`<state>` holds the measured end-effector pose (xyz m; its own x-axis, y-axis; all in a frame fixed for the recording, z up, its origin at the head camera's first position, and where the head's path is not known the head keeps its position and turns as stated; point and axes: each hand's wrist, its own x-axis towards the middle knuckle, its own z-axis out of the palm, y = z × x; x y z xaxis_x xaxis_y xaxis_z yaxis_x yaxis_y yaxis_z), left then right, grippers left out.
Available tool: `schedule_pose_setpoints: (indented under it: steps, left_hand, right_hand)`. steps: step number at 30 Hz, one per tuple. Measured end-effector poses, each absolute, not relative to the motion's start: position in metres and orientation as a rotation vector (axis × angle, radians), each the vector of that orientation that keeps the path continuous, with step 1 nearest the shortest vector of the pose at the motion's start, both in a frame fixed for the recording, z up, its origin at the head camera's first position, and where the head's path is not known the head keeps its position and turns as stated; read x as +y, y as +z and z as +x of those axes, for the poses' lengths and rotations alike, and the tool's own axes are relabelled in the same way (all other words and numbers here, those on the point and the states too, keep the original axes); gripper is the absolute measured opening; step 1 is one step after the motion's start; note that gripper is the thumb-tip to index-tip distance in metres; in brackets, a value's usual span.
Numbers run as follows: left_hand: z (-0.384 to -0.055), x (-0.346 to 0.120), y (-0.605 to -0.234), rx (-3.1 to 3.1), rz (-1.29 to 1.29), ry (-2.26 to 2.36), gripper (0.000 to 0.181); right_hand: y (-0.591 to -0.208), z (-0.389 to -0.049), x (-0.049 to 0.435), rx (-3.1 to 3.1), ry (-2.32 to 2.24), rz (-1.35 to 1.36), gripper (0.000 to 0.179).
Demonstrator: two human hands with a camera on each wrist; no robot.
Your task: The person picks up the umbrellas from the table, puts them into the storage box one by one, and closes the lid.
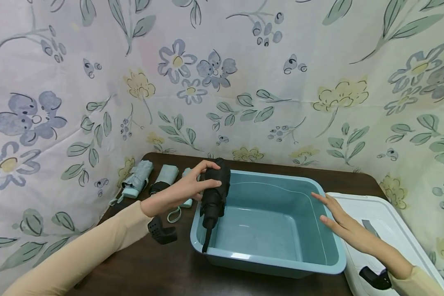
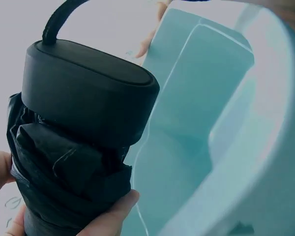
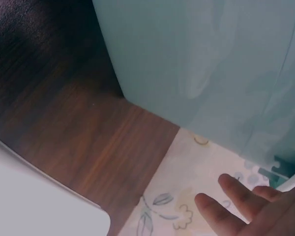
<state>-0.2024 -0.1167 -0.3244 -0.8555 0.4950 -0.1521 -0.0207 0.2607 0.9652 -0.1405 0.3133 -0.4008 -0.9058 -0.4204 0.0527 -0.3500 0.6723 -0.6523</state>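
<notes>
My left hand (image 1: 197,181) grips a folded black umbrella (image 1: 216,185) around its wrapped canopy, over the left rim of a blue plastic bin (image 1: 266,230). In the left wrist view the umbrella's handle (image 2: 88,91) and its wrist strap (image 2: 59,22) show plainly, with fingers and thumb on the cloth below. My right hand (image 1: 340,222) is held by the bin's right rim with fingers extended and nothing in them. Whether it touches the rim I cannot tell. Inside the bin, the bare floor shows.
Several folded light-blue umbrellas (image 1: 137,179) lie on the dark wooden table (image 1: 151,263) left of the bin, one partly behind my left hand. A white lid (image 1: 373,209) lies at the right under my right arm. A floral curtain (image 1: 222,82) hangs behind the table.
</notes>
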Motion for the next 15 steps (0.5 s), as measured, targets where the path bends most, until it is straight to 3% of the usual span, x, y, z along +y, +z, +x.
schedule_pose_setpoints:
  steps: [15]
  left_hand:
    - [-0.209,-0.072,-0.329,2.073,0.475,1.568,0.045]
  right_hand:
    - [-0.401,-0.140,0.315,2.983,-0.871,-0.759,0.063]
